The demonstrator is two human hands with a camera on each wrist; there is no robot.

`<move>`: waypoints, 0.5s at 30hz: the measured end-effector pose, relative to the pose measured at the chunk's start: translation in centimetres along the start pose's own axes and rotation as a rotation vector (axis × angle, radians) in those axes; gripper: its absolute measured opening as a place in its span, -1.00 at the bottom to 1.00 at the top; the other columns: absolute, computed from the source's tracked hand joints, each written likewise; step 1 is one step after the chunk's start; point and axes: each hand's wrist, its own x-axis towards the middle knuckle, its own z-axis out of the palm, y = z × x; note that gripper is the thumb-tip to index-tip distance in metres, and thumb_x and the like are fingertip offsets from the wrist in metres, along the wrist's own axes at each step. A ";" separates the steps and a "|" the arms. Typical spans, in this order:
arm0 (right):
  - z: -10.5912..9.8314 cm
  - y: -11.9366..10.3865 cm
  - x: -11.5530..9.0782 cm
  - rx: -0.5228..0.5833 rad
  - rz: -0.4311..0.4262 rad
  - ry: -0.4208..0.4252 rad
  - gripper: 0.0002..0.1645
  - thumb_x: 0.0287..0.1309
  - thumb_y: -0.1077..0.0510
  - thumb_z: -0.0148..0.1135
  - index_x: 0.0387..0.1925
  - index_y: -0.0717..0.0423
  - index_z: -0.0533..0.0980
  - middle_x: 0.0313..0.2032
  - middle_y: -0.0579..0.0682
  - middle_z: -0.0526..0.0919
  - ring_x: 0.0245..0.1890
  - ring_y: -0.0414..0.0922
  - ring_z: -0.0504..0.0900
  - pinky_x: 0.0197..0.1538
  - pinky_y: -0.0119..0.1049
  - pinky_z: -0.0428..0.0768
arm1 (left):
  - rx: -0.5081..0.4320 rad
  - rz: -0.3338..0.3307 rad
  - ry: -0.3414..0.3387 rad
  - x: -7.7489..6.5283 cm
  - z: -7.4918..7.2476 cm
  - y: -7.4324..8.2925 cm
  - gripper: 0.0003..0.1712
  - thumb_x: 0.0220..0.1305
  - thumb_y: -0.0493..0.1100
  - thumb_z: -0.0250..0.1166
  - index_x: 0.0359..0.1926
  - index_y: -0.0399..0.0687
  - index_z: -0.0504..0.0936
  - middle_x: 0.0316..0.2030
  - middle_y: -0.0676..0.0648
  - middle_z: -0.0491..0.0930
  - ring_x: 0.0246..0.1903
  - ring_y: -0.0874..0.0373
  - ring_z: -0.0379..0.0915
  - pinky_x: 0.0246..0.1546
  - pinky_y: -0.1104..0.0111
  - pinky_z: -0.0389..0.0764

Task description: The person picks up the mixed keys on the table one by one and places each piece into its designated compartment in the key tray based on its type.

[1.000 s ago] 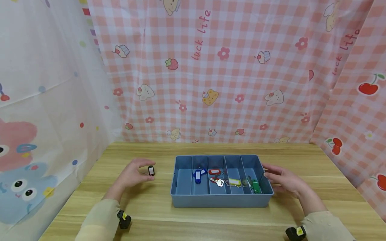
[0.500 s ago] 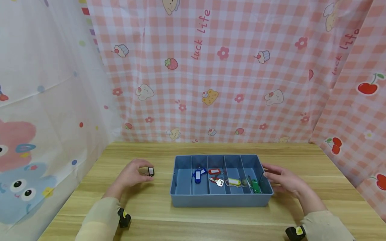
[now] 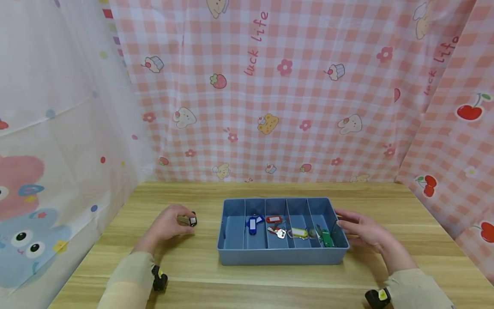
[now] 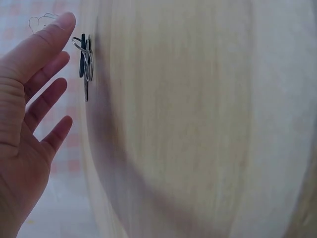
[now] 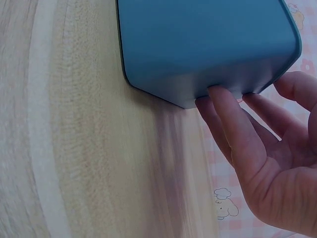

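Observation:
A black key tag [image 3: 193,221] with a white label lies on the table, its metal ring and key [image 4: 87,67] showing in the left wrist view. My left hand [image 3: 168,224] is around it with thumb and fingers apart; in the left wrist view a gap shows between fingertips and tag. At the right end of a blue-grey divided box [image 3: 283,257], my right hand [image 3: 364,231] touches the outer wall with its fingertips. Inside the box are blue tags [image 3: 252,225], a red tag [image 3: 274,219], a key [image 3: 281,233], a yellow tag [image 3: 299,232] and a green tag [image 3: 326,238].
The box stands mid-table with several compartments in a row; its leftmost one shows a bare floor. Wooden table [image 3: 193,274] runs to a checked curtain [image 3: 285,94] behind and on the right, with a white curtain [image 3: 77,128] on the left.
The left hand has drawn slightly closer around the black tag, whose label now looks tilted and partly covered. The right hand and the box have stayed in place.

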 end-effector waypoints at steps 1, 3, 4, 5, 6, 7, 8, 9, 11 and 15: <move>0.0 0.0 0.0 0.001 0.000 0.001 -0.17 0.44 0.07 0.12 0.49 0.34 -0.02 0.35 0.50 0.18 0.12 0.09 0.52 0.07 0.03 0.59 | 0.000 -0.001 -0.002 0.0 0.0 0.0 -0.60 -0.04 -0.17 0.61 -0.13 -0.16 0.75 -0.13 -0.08 0.68 -0.02 -0.14 0.52 0.06 -0.06 0.49; 0.0 0.0 0.0 0.000 0.001 0.001 -0.17 0.44 0.07 0.12 0.49 0.34 -0.02 0.35 0.50 0.19 0.11 0.09 0.52 0.07 0.03 0.59 | -0.002 -0.006 -0.006 0.1 0.0 -0.1 -0.60 -0.04 -0.18 0.60 -0.13 -0.16 0.75 -0.13 -0.08 0.68 -0.03 -0.13 0.53 0.04 -0.06 0.50; 0.0 -0.1 0.0 -0.001 0.001 0.002 -0.17 0.43 0.07 0.13 0.49 0.34 -0.02 0.35 0.50 0.19 0.11 0.09 0.52 0.07 0.03 0.59 | -0.003 -0.010 -0.009 0.1 0.0 0.0 -0.61 -0.03 -0.17 0.60 -0.13 -0.16 0.75 -0.13 -0.08 0.68 -0.03 -0.13 0.53 0.04 -0.06 0.50; 0.0 -0.1 0.0 0.001 0.000 0.001 -0.17 0.43 0.07 0.13 0.49 0.35 -0.02 0.35 0.50 0.19 0.11 0.08 0.52 0.06 0.03 0.59 | -0.004 -0.013 -0.010 0.2 0.0 0.0 -0.61 -0.03 -0.17 0.60 -0.13 -0.16 0.75 -0.13 -0.07 0.68 -0.04 -0.13 0.53 0.04 -0.06 0.50; 0.1 -0.1 0.0 0.002 -0.001 0.000 -0.16 0.43 0.07 0.13 0.49 0.35 -0.02 0.34 0.50 0.19 0.10 0.08 0.53 0.06 0.02 0.59 | -0.006 -0.017 -0.012 0.2 0.0 -0.1 -0.61 -0.03 -0.17 0.60 -0.14 -0.16 0.75 -0.13 -0.07 0.68 -0.04 -0.13 0.53 0.04 -0.06 0.50; 0.1 -0.1 0.0 0.004 -0.001 -0.001 -0.16 0.43 0.07 0.13 0.49 0.35 -0.02 0.34 0.50 0.20 0.10 0.07 0.53 0.06 0.02 0.59 | -0.007 -0.022 -0.013 0.2 0.0 -0.1 -0.61 -0.03 -0.17 0.60 -0.14 -0.16 0.75 -0.14 -0.07 0.68 -0.04 -0.12 0.53 0.04 -0.06 0.50; 0.1 -0.1 0.0 0.007 -0.002 -0.002 -0.16 0.43 0.07 0.13 0.49 0.35 -0.02 0.34 0.50 0.20 0.10 0.07 0.53 0.06 0.02 0.59 | -0.007 -0.023 -0.013 0.2 0.1 -0.1 -0.62 -0.03 -0.16 0.60 -0.14 -0.15 0.75 -0.14 -0.07 0.68 -0.04 -0.12 0.53 0.04 -0.06 0.50; 0.1 -0.1 0.0 0.008 -0.003 -0.002 -0.16 0.43 0.08 0.13 0.49 0.35 -0.02 0.34 0.50 0.20 0.10 0.07 0.53 0.06 0.02 0.59 | -0.009 -0.020 -0.012 0.2 0.1 -0.1 -0.62 -0.04 -0.16 0.60 -0.15 -0.15 0.75 -0.15 -0.07 0.68 -0.06 -0.11 0.53 0.03 -0.05 0.51; 0.1 -0.1 0.0 0.008 -0.004 -0.002 -0.17 0.43 0.08 0.13 0.49 0.35 -0.02 0.34 0.50 0.20 0.10 0.08 0.53 0.06 0.02 0.60 | -0.009 -0.017 -0.009 0.2 0.1 -0.2 -0.63 -0.04 -0.15 0.61 -0.17 -0.14 0.76 -0.17 -0.06 0.68 -0.09 -0.09 0.55 0.01 -0.04 0.52; 0.1 -0.1 -0.1 -0.002 -0.002 0.003 -0.18 0.44 0.08 0.12 0.49 0.35 -0.01 0.35 0.50 0.19 0.12 0.11 0.52 0.05 0.03 0.59 | -0.020 -0.007 -0.004 0.2 0.2 -0.3 -0.67 -0.04 -0.15 0.61 -0.21 -0.13 0.76 -0.20 -0.04 0.68 -0.16 -0.04 0.57 -0.04 0.00 0.55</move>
